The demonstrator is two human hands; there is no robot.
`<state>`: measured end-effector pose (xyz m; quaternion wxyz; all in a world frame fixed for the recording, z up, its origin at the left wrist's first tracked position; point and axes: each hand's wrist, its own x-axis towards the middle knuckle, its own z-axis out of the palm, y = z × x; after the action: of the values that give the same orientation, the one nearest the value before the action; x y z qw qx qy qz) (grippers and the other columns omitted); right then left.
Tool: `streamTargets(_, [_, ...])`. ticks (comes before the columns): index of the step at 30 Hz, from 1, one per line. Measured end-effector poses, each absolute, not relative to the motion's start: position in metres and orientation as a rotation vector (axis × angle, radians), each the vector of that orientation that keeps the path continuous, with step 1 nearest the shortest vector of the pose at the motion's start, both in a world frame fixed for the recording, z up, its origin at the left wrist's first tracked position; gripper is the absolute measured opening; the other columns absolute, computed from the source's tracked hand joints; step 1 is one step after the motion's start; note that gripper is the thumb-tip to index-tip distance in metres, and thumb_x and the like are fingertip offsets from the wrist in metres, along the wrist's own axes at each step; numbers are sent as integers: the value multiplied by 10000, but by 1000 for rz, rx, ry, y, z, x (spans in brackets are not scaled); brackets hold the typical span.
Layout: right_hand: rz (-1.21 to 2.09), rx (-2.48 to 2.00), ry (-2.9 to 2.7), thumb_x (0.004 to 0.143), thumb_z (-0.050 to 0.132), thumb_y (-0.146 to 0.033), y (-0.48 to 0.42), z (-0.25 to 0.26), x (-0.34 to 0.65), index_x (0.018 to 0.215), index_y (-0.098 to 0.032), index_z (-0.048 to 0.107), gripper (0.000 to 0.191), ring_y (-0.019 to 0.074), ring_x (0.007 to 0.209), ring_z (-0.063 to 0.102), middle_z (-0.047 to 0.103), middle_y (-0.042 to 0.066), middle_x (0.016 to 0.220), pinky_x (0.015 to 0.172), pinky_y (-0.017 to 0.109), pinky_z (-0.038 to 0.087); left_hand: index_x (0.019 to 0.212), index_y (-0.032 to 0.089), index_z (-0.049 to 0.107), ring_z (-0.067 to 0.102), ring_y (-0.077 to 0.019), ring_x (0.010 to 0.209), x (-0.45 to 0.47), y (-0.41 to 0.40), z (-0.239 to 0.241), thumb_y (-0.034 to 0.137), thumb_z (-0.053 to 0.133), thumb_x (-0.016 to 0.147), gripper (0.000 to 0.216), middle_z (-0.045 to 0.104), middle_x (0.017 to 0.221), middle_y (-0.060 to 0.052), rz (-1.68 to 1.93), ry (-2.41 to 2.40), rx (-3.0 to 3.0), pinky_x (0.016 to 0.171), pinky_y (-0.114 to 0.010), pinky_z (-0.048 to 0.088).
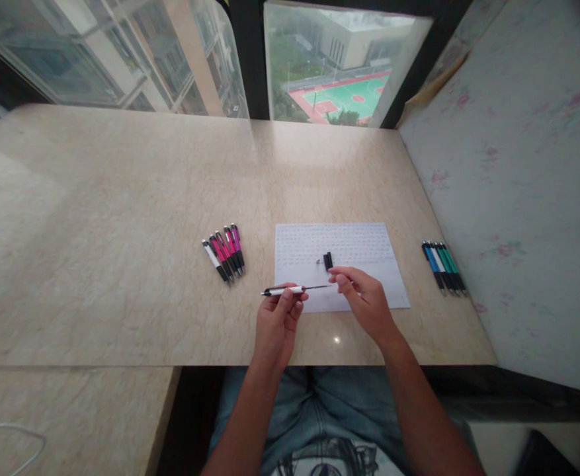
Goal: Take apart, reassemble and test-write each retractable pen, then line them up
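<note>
My left hand (277,324) is closed around the white barrel of a ballpoint pen (284,291), which lies level above the table. A thin dark refill (318,287) sticks out of the barrel's right end. Close to the refill's tip, my right hand (364,297) has thumb and forefinger drawn together in a pinch; whatever they hold is too small to make out. Beneath both hands lies a sheet of paper (379,284) with rows of handwriting. On it rest black pen parts (328,261), beside a tiny piece (318,262) I cannot identify.
Several pink, purple and white pens (224,254) lie side by side left of the paper. Another row of blue, white and green pens (444,268) lies at the right, near the wall (528,198). Windows (349,66) border the marble-look table (121,218) at the back.
</note>
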<state>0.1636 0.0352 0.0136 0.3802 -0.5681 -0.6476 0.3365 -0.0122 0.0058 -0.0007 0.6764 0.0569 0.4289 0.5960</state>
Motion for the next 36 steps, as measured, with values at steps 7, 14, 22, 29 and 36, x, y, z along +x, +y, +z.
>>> streamTargets(7, [943,-1353,-1759,891,602,-301,29,23,154,852,-198,694,144,149,657,610,708,40,790,571,268,481,956,161,641,732,-150,758,-8,4,3,326,789,756,299,760,916,-84,1272,948,218,657,-207,559])
streamTargets(14, [902,-1294,-1769,891,606,-277,25,28,157,821,-208,693,132,143,637,578,674,19,739,571,270,466,941,172,629,723,-126,743,-5,4,4,316,807,736,307,752,849,-46,1327,924,202,702,-200,557])
streamTargets(22, [616,-1619,-1646,895,587,-329,34,0,180,847,-195,712,189,172,670,626,713,50,790,610,299,485,928,173,628,722,-121,750,-14,12,-1,311,817,724,310,753,853,-50,1444,1020,106,681,-182,554])
streamTargets(29, [198,-1845,-1753,915,541,-348,66,-16,171,842,-184,729,261,185,654,597,724,78,797,649,317,436,926,174,641,719,-122,745,-11,8,1,325,808,731,298,751,850,-48,1386,1018,145,671,-187,545])
streamTargets(36, [453,-1754,-1710,968,457,-341,54,-2,171,855,-182,733,338,200,727,646,729,80,818,688,324,461,936,169,637,715,-123,740,-11,8,1,338,803,733,312,752,854,-54,1362,1032,185,673,-193,537])
